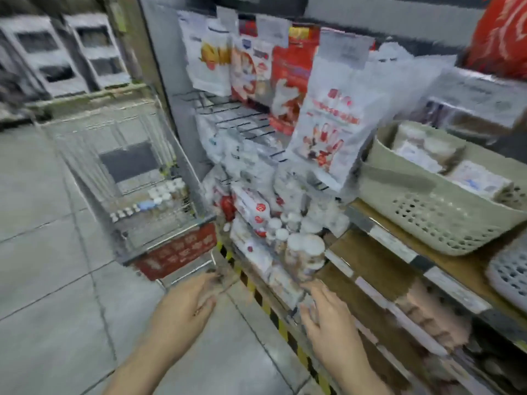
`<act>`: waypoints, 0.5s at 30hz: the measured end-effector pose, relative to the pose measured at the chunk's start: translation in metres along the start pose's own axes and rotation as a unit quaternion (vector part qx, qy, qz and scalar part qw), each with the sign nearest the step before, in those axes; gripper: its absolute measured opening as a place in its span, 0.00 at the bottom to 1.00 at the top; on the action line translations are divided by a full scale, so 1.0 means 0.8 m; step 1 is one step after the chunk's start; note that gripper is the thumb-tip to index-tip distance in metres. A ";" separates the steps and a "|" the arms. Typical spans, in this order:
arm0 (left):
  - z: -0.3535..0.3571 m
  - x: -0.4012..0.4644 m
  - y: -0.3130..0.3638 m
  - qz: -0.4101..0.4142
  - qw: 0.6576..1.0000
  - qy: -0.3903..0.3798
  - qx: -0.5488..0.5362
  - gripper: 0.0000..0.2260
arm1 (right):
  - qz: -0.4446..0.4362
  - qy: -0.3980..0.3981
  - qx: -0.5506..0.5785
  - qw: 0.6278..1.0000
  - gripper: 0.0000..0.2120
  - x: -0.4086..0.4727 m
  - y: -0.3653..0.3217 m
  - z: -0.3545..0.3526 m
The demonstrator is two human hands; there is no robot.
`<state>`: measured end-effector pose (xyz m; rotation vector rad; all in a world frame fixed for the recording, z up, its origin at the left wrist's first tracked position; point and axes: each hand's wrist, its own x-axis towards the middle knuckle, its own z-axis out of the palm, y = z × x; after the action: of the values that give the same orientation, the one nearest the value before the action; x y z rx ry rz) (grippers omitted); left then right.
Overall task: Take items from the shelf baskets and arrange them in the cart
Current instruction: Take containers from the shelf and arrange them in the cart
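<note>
While the whole view is smeared by motion blur, the left hand (188,303) reaches toward the cart (159,201) handle with fingers loosely extended — whether it grips the bar cannot be told. The right hand (328,317) lies spread against white-capped jars (302,252) at the shelf edge. More small bottles (159,198) sit in the cart basket — a beige basket (433,201) of packets stands on the shelf, right.

No text can be read. Red print on the white bag (328,132) at one o'clock and white marks on the cart's red plate (176,252) are blurred.
</note>
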<state>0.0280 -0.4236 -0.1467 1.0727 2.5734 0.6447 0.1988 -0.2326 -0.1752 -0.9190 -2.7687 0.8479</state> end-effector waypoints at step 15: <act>-0.153 -0.182 -0.339 -0.332 0.935 0.117 -0.037 0.17 | -0.202 -0.157 0.015 0.967 0.16 0.083 -0.340 0.233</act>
<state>-0.0851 -0.7346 -0.1649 0.0600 2.8274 0.6989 -0.0460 -0.4630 -0.1896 -0.2057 -3.0294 1.0259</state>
